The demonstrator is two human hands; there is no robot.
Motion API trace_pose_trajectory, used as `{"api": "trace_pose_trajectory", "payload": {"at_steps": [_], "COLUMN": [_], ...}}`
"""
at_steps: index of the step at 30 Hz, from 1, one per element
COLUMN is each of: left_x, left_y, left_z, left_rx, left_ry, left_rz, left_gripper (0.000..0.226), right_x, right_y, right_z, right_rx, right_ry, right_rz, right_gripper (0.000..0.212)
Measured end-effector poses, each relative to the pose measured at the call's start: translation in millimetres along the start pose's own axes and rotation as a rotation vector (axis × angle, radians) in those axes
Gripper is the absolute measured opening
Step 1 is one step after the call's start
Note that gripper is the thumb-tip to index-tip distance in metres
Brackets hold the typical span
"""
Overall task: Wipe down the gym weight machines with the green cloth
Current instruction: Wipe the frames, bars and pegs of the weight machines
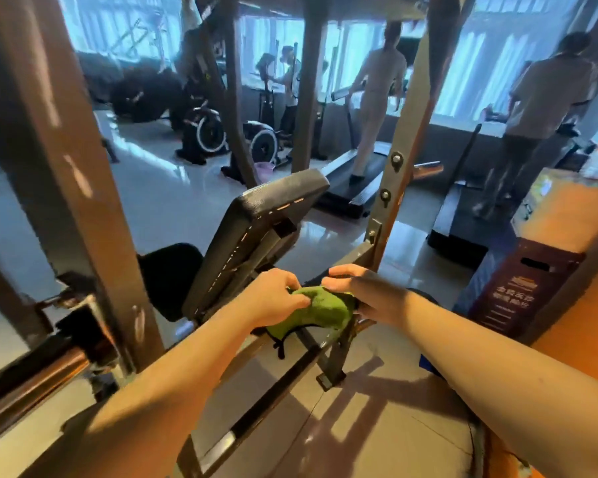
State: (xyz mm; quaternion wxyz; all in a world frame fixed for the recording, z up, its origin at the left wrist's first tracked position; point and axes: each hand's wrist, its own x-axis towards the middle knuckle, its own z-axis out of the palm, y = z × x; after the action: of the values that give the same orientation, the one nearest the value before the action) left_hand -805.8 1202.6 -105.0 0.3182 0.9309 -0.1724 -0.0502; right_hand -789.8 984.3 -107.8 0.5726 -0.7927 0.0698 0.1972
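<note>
The green cloth [325,310] is a soft, nubby rag bunched into a thick curved wad, with a dark edge strip and a short cord hanging from its lower side. It is held in the air between both hands, low in front of the weight machine [69,174]. The left hand [275,300] has its fingers curled in, pinching the cloth's left end; the right hand [363,293] curls over the right end and grips it from above. Just behind the cloth rises the machine's backrest pad [256,229], a slab of black textured vinyl with light stitching, tilted back, and a black seat pad [170,277] sits lower to its left. Thick, dull square metal uprights frame the pads; the right upright [394,188] carries round bolts. A shiny round bar [32,377] crosses the lower left. A flat metal base rail [290,384] lies on the glossy tiled floor [377,432] beneath the forearms. To the right stands a dark printed box [518,288] against an orange surface. Beyond the frame are exercise bikes [208,132], a pink basin [265,167] and treadmills [353,181] with people on them, facing bright windows.
</note>
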Motion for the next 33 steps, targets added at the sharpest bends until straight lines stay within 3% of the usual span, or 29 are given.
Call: {"api": "trace_pose_trajectory", "payload": {"at_steps": [4,7,10,14,17,20,24,26,29,33], "left_x": [28,47,54,49,37,12,-21,-35,-55,-81], "left_y": [-1,6,24,61,89,111,140,150,162,174], "left_z": [-2,-8,-13,-30,-50,-70,-101,-113,-128,-157], "left_rx": [0.024,0.025,-0.025,-0.101,-0.083,-0.082,-0.024,-0.016,-0.084,-0.05], "left_ry": [0.135,0.263,0.4,0.624,0.811,0.994,0.884,0.903,1.019,1.045], "left_rz": [-0.136,-0.288,-0.44,-0.621,-0.723,-0.669,-0.6,-0.575,-0.395,-0.295], "left_gripper": [0.024,0.029,0.033,0.022,0.016,0.013,0.021,0.022,0.007,0.009], "right_x": [47,85,113,113,100,79,37,8,-32,-74], "right_y": [-14,-31,-62,-114,-151,-180,-210,-226,-246,-263], "right_z": [-16,-28,-42,-51,-49,-36,-8,5,13,12], "right_rx": [-0.273,-0.594,-0.589,-0.628,-0.628,-0.533,-0.277,-0.155,0.054,0.223], "right_ry": [-0.286,-0.306,-0.405,-0.546,-0.557,-0.607,-0.537,-0.587,-0.778,-1.139], "right_rz": [-0.109,-0.34,-0.502,-0.716,-0.802,-0.843,-0.792,-0.68,-0.501,-0.484], "right_gripper": [0.037,0.017,0.013,0.012,0.028,0.03,0.023,0.021,0.035,0.046]}}
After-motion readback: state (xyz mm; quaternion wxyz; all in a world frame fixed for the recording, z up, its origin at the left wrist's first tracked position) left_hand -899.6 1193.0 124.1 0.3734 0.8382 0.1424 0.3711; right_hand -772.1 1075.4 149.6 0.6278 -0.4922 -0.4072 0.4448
